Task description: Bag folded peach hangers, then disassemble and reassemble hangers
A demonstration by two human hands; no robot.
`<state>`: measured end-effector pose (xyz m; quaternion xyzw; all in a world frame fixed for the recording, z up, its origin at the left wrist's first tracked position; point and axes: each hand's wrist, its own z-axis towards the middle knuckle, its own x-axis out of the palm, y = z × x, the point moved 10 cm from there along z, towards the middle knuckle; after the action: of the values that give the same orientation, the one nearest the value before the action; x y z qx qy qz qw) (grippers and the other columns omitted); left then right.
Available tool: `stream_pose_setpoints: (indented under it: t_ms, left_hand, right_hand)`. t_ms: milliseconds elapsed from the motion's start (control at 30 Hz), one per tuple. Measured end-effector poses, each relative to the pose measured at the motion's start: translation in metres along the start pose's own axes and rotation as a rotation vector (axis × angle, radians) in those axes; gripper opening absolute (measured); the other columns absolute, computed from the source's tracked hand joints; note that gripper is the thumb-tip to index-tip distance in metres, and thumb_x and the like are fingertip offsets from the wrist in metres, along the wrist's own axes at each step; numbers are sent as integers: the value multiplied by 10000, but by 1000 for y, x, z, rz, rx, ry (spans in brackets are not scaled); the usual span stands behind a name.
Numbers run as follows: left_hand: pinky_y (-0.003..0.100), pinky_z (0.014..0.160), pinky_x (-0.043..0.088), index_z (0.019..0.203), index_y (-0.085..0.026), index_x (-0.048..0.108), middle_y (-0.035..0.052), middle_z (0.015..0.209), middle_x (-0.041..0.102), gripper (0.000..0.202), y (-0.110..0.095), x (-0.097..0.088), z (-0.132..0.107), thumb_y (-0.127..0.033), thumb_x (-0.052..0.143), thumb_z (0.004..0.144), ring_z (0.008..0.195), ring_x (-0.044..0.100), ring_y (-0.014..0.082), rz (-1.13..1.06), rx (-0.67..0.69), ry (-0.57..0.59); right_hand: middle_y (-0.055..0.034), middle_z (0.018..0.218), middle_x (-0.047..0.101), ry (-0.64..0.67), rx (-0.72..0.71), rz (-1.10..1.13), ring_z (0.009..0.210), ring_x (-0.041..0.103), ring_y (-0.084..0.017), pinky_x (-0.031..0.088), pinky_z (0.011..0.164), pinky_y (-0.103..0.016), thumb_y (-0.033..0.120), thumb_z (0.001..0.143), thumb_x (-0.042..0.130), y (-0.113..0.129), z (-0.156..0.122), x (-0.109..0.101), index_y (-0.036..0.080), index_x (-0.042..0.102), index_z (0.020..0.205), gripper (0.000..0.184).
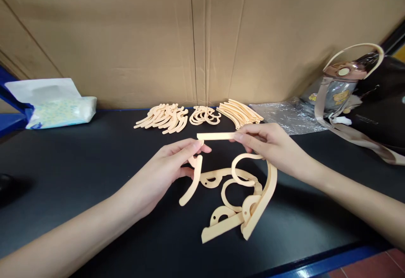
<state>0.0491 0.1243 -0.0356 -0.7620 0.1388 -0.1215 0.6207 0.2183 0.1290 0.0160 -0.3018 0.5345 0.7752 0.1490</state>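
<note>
My left hand point(177, 157) is closed on a short curved beige hanger piece point(194, 183), whose lower end sticks out below the fingers. Between thumb and fingers, my right hand point(265, 139) pinches a beige hanger arm point(218, 136), seen edge-on as a straight bar. The bar's free end is at the left fingertips; whether the two pieces touch, I cannot tell. Beneath my hands lie joined folding-hanger parts: a long arm point(264, 202), a shorter arm point(221, 227) with a holed tab, and two curved hooks, one of them an upper hook point(236, 168) partly beneath my right hand.
Along the back of the black table point(95, 164) are a heap of short curved pieces point(163, 117), several hooks point(204, 115) and a stack of long arms point(240, 112). A tissue pack point(61, 107) stands left. Clear plastic point(284, 115), a bottle point(340, 88) and a black bag point(379, 105) are right.
</note>
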Motion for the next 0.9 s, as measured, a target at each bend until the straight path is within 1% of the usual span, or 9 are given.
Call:
stream_pose_setpoints:
  t_ms: [100, 200, 333, 433, 567, 633, 700, 800, 900]
  left_hand:
    - [164, 504, 458, 805, -171, 651, 0, 756, 595, 307, -11, 8, 12, -432, 588, 954, 621, 535, 93, 60, 28, 34]
    - [133, 384, 333, 797, -178, 553, -28, 614, 527, 294, -19, 13, 30, -362, 471, 1011, 483, 481, 76, 62, -3, 18]
    - [130, 352, 200, 785, -196, 462, -73, 527, 396, 268, -30, 10, 53, -279, 385, 1028, 376, 376, 57, 119, 2, -41]
    - [152, 370, 235, 761, -194, 448, -64, 521, 415, 276, -34, 8, 66, -227, 368, 1023, 377, 402, 65, 184, 52, -84]
    - [188, 432, 306, 723, -192, 476, -53, 495, 457, 285, -50, 1, 68, -201, 428, 1004, 400, 421, 82, 313, 229, -174]
    - [197, 453, 307, 701, -188, 511, -36, 521, 515, 283, -66, -6, 66, -243, 509, 979, 431, 442, 89, 415, 335, -205]
    - [211, 459, 320, 689, -183, 567, -14, 572, 562, 298, -82, -21, 69, -304, 535, 959, 464, 470, 103, 563, 405, -248]
    - [232, 501, 403, 772, -189, 665, 12, 707, 605, 221, -94, -67, 84, -354, 588, 897, 556, 517, 130, 695, 370, -389]
    - [286, 583, 461, 853, -180, 659, 39, 809, 634, 167, -91, -112, 98, -345, 637, 838, 614, 562, 155, 746, 324, -507]
  right_hand:
    - [9, 792, 654, 14, -217, -286, 665, 577, -122, 391, 627, -244, 347, 994, 540, 24, 14, 5, 176, 635, 1156, 254]
    - [-78, 1023, 711, 48, -372, -668, 835, 656, -195, 376, 650, -275, 239, 1025, 454, 40, 30, 21, 151, 627, 1119, 216]
    - [-142, 956, 701, 57, -366, -1128, 745, 660, -234, 261, 537, -304, 67, 960, 383, 37, 52, 36, 98, 603, 1102, 263]
    - [-163, 898, 697, 100, -356, -1199, 736, 661, -249, 254, 538, -307, 5, 879, 414, 30, 64, 45, 74, 588, 1091, 283]
    - [-139, 819, 695, 72, -281, -1030, 678, 639, -225, 264, 543, -303, -1, 845, 440, 17, 83, 32, 111, 603, 963, 231]
    - [-93, 698, 658, 51, -200, -859, 580, 581, -172, 288, 536, -290, 51, 904, 428, 8, 90, 16, 151, 574, 794, 208]
    - [-37, 573, 591, 48, -97, -591, 491, 521, -125, 321, 513, -264, 169, 990, 406, -2, 93, 1, 184, 507, 683, 324]
    - [15, 510, 541, 30, 35, -115, 412, 496, -96, 346, 438, -228, 336, 1024, 437, -12, 93, -12, 193, 501, 671, 386]
    - [21, 505, 548, -59, 140, 142, 396, 472, -79, 349, 403, -204, 220, 986, 490, -18, 94, -19, 164, 583, 720, 287]
